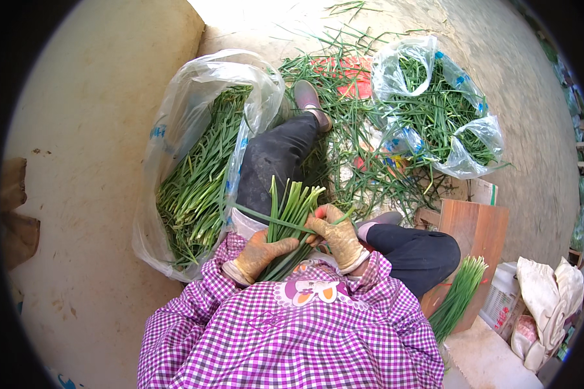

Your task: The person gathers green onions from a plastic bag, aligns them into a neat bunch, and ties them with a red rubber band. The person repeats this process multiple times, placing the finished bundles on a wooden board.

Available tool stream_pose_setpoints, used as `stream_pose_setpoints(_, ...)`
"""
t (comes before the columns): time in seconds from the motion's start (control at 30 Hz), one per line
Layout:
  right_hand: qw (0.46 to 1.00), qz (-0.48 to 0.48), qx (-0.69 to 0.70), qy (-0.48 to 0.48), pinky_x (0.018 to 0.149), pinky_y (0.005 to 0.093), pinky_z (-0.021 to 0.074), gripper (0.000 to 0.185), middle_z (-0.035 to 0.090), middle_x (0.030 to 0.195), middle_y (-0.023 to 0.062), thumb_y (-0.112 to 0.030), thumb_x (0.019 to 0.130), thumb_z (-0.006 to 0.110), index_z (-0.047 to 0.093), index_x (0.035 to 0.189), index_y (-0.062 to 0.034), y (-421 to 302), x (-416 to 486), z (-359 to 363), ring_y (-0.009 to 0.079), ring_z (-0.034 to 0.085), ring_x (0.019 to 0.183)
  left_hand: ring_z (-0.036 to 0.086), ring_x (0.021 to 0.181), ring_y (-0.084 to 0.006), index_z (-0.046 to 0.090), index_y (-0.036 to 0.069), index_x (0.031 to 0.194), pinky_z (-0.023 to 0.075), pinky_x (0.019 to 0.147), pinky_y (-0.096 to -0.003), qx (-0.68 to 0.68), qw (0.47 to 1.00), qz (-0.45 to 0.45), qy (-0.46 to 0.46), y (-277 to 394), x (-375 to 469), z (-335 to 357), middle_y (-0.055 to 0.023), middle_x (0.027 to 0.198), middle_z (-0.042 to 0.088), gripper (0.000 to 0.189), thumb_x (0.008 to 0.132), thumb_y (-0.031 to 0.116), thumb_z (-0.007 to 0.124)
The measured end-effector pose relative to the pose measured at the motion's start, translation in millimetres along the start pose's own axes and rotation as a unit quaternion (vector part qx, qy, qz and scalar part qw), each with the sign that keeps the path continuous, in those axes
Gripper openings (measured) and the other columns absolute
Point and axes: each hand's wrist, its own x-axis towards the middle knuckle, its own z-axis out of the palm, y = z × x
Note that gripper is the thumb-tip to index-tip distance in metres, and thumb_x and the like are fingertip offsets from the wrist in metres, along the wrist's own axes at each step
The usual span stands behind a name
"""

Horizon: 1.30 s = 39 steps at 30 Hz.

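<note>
My left hand [263, 254], in a worn tan glove, grips a bunch of long green leaves [292, 206] that look like garlic chives, in front of my lap. The pale cut ends point away from me. A single flat leaf [260, 219] crosses the front of the bunch. At the bunch's right side, my right hand [337, 238], gloved too with reddish fingertips, has its fingers closed on that leaf; the fingertips are partly hidden. To my left stands an open clear plastic bag [148, 194] with many more chives [199, 185] inside.
A tidy chive bunch [460, 296] lies on a wooden board [482, 233] at right. Loose leaves [340, 116] cover the floor around my feet. Farther right is another plastic bag [472, 167] of leaves. Pale cloth [545, 301] rests near a white container [501, 296]. A wall [92, 146] rises left.
</note>
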Motion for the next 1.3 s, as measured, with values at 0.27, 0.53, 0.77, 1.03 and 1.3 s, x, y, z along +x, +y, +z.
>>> stream_pose_setpoints(0.27,0.991,-0.031,-0.126,0.012,0.047,0.0176,0.0374,0.023,0.064,0.079,-0.0030,-0.025,0.092,0.062,0.067,0.103,-0.0051,-57,9,-72,0.0040,0.048,0.052,0.068,0.092,-0.0198,0.061,-0.001,0.123,0.0578,0.080,-0.0302,-0.027,0.998,-0.048,0.010,2,2,-3,-0.0122,0.110,0.069,0.038,0.089,0.012,0.071)
stream_pose_setpoints(0.53,0.953,-0.194,-0.233,0.018,0.068,0.0226,0.0484,0.027,0.070,0.096,-0.0021,-0.017,0.090,0.071,0.070,0.115,-0.0097,-91,2,-66,0.0073,0.058,0.071,0.068,0.095,-0.0209,0.061,-0.001,0.123,0.0572,0.085,-0.0307,-0.013,0.997,-0.079,-0.014,1,8,-11,-0.0126,0.112,0.069,0.037,0.089,0.010,0.070)
stream_pose_setpoints(0.77,0.823,-0.332,-0.461,-0.020,0.069,0.0338,0.0551,0.015,0.071,0.085,0.0118,-0.018,0.089,0.070,0.069,0.101,-0.0086,-38,25,-66,0.0281,0.071,0.080,0.064,0.108,-0.0210,0.056,0.001,0.133,0.0513,0.096,-0.0319,-0.025,0.991,-0.101,-0.080,8,5,-8,-0.0102,0.121,0.066,0.048,0.089,0.009,0.071)
stream_pose_setpoints(1.03,0.674,-0.091,-0.545,0.490,0.090,0.0374,0.0523,0.031,0.070,0.108,0.0119,-0.035,0.095,0.062,0.063,0.119,-0.0163,-201,23,-154,0.0255,0.066,0.101,0.064,0.106,-0.0207,0.059,-0.002,0.128,0.0515,0.095,-0.0325,0.034,0.991,-0.094,-0.092,6,5,-2,-0.0111,0.120,0.066,0.041,0.090,0.009,0.071)
stream_pose_setpoints(1.3,0.840,-0.218,-0.429,-0.251,0.090,0.0363,0.0519,0.039,0.065,0.116,0.0117,-0.022,0.082,0.073,0.065,0.119,-0.0119,-100,58,-39,0.0256,0.064,0.105,0.062,0.108,-0.0191,0.056,-0.001,0.130,0.0495,0.096,-0.0315,0.111,0.978,-0.076,-0.160,-1,18,-7,-0.0097,0.121,0.065,0.043,0.093,0.016,0.069)
